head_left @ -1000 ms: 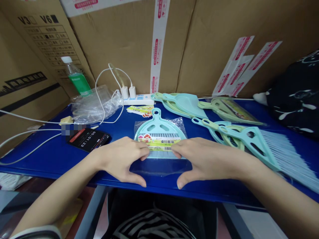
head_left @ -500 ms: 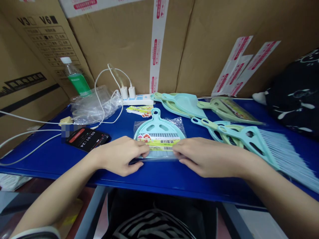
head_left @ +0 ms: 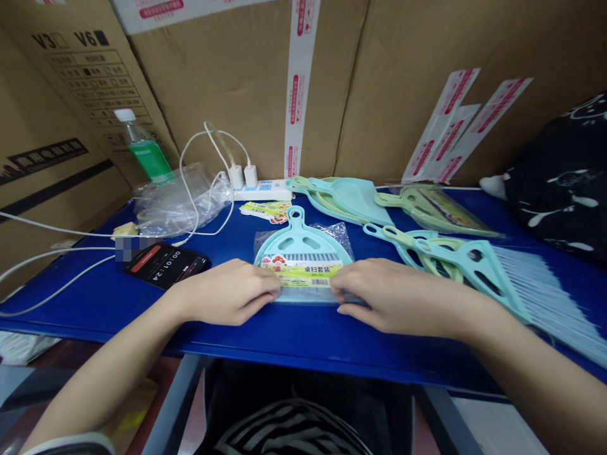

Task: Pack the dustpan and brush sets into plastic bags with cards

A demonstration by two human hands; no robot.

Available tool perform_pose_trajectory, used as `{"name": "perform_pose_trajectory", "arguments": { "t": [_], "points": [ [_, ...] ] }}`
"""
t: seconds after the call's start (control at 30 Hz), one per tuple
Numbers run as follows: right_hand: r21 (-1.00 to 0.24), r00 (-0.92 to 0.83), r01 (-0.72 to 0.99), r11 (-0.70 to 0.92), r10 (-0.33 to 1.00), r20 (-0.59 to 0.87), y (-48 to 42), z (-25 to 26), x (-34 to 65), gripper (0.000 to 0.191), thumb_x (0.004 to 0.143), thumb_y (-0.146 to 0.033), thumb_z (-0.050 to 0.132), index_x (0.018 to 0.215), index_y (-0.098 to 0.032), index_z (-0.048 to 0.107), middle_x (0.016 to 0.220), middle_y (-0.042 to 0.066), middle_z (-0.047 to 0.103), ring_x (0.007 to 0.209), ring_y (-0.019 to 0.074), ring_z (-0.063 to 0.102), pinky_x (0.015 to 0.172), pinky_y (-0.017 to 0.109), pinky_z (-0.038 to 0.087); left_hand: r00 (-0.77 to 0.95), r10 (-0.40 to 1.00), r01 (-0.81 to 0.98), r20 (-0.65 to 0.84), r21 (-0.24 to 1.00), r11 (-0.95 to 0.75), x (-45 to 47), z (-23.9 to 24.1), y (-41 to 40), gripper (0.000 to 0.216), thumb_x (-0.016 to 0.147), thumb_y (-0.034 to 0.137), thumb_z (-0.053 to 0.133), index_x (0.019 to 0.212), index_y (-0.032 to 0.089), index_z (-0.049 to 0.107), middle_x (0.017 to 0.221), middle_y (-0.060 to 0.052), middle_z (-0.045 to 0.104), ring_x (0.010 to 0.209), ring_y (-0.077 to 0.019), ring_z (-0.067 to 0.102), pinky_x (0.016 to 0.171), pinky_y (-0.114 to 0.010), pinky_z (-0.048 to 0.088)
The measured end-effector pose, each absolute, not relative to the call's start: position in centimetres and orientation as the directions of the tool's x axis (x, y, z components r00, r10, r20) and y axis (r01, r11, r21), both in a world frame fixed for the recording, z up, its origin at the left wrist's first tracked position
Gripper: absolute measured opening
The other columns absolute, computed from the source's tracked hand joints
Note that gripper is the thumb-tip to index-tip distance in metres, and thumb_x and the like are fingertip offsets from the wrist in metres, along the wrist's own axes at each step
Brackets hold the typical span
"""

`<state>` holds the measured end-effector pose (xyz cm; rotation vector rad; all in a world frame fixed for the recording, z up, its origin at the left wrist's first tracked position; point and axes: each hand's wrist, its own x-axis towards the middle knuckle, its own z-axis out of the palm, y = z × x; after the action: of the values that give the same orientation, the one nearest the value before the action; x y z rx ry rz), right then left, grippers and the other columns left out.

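Note:
A teal dustpan-and-brush set in a clear plastic bag point(head_left: 303, 253) lies flat on the blue table point(head_left: 95, 297), with a yellow-green paper label across its near end. My left hand point(head_left: 227, 294) presses on the bag's near left corner, fingers together and curled over the edge. On the near right corner my right hand point(head_left: 384, 294) does the same, its fingertips touching the label's end. The bag's near flap is folded under the fingers.
Loose teal and green dustpans point(head_left: 346, 196) and brushes point(head_left: 474, 265) lie to the right. A phone showing a timer point(head_left: 164, 262), crumpled plastic bags point(head_left: 175, 199), white cables, a power strip point(head_left: 263, 188), a bottle point(head_left: 142, 148) and spare labels point(head_left: 268, 210) are at left and behind. Cardboard boxes wall the back.
The bag's open flap, which lay flat toward me with my thumbs spread wide, has been folded back onto the set. Both hands drew together and closed over the fold.

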<state>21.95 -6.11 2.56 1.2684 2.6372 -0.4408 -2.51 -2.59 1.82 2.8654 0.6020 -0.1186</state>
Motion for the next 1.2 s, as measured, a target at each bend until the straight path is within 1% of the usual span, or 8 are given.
{"name": "perform_pose_trajectory", "arguments": {
  "t": [0.2,0.33,0.53,0.63,0.77,0.93,1.0,1.2],
  "points": [
    [-0.201,-0.662,0.749,0.631,0.717,-0.217,-5.96,2.23,22.06,0.010,0.082,-0.014,0.056,0.074,-0.017,0.063,0.091,0.010,0.065,0.087,0.0241,0.060,0.076,0.035,0.046,0.893,0.430,0.449,-0.131,0.190,-0.873,-2.38,1.80,-2.64,0.020,0.095,0.017,0.037,0.082,0.019,0.051,0.078,-0.001,0.062,0.064,-0.0146,0.056,0.060,-0.026,0.038],
    [-0.191,-0.649,0.761,0.620,0.726,-0.227,-5.86,2.14,22.00,0.013,0.083,-0.011,0.053,0.074,-0.017,0.062,0.086,0.009,0.065,0.082,0.0225,0.060,0.073,0.034,0.046,0.874,0.468,0.485,-0.132,0.199,-0.851,-2.34,1.76,-2.68,0.018,0.096,0.018,0.036,0.085,0.018,0.051,0.076,0.000,0.061,0.058,-0.0134,0.053,0.057,-0.026,0.035],
    [-0.167,-0.640,0.768,0.618,0.728,-0.245,-5.67,2.16,21.79,0.014,0.086,-0.011,0.050,0.078,-0.016,0.061,0.082,0.008,0.066,0.075,0.0203,0.060,0.068,0.032,0.042,0.859,0.501,0.512,-0.106,0.209,-0.833,-2.22,1.61,-2.72,0.020,0.096,0.020,0.037,0.083,0.018,0.053,0.078,-0.001,0.063,0.062,-0.0134,0.056,0.058,-0.026,0.036],
    [-0.180,-0.656,0.755,0.631,0.714,-0.247,-5.60,2.12,21.78,0.014,0.087,-0.011,0.049,0.085,-0.016,0.062,0.086,0.008,0.067,0.079,0.0215,0.061,0.069,0.032,0.042,0.863,0.496,0.506,-0.100,0.208,-0.837,-2.16,1.59,-2.72,0.022,0.097,0.020,0.036,0.084,0.018,0.054,0.082,-0.001,0.064,0.065,-0.0134,0.057,0.060,-0.026,0.037],
    [-0.194,-0.653,0.757,0.624,0.708,-0.268,-5.63,2.19,21.82,0.017,0.089,-0.011,0.045,0.087,-0.016,0.061,0.087,0.009,0.067,0.080,0.0223,0.061,0.069,0.033,0.041,0.868,0.490,0.495,-0.081,0.218,-0.841,-2.12,1.63,-2.62,0.021,0.096,0.019,0.036,0.086,0.017,0.055,0.088,-0.003,0.065,0.070,-0.0137,0.058,0.063,-0.026,0.039],
    [-0.207,-0.651,0.759,0.618,0.712,-0.262,-5.54,2.12,21.89,0.016,0.089,-0.012,0.045,0.084,-0.017,0.059,0.086,0.008,0.066,0.078,0.0219,0.060,0.069,0.033,0.041,0.869,0.489,0.492,-0.075,0.240,-0.837,-2.38,1.64,-2.43,0.006,0.089,0.017,0.051,0.085,0.017,0.056,0.091,-0.003,0.063,0.069,-0.0131,0.057,0.062,-0.025,0.040],
    [-0.210,-0.647,0.762,0.612,0.717,-0.258,-5.50,2.07,21.91,0.015,0.089,-0.012,0.046,0.082,-0.017,0.058,0.084,0.008,0.066,0.077,0.0215,0.059,0.069,0.033,0.040,0.875,0.481,0.480,-0.058,0.243,-0.843,-2.52,1.67,-2.40,0.005,0.088,0.017,0.053,0.084,0.017,0.058,0.094,-0.003,0.063,0.070,-0.0131,0.058,0.063,-0.025,0.040],
    [-0.248,-0.634,0.773,0.584,0.722,-0.276,-5.53,2.34,21.86,0.016,0.087,-0.011,0.050,0.074,-0.018,0.055,0.078,0.006,0.063,0.073,0.0188,0.056,0.068,0.031,0.040,0.911,0.410,0.405,-0.040,0.278,-0.871,-2.53,1.75,-2.31,0.013,0.088,0.013,0.051,0.078,0.018,0.058,0.082,-0.001,0.061,0.079,-0.0150,0.058,0.071,-0.025,0.042]
  ]
}}
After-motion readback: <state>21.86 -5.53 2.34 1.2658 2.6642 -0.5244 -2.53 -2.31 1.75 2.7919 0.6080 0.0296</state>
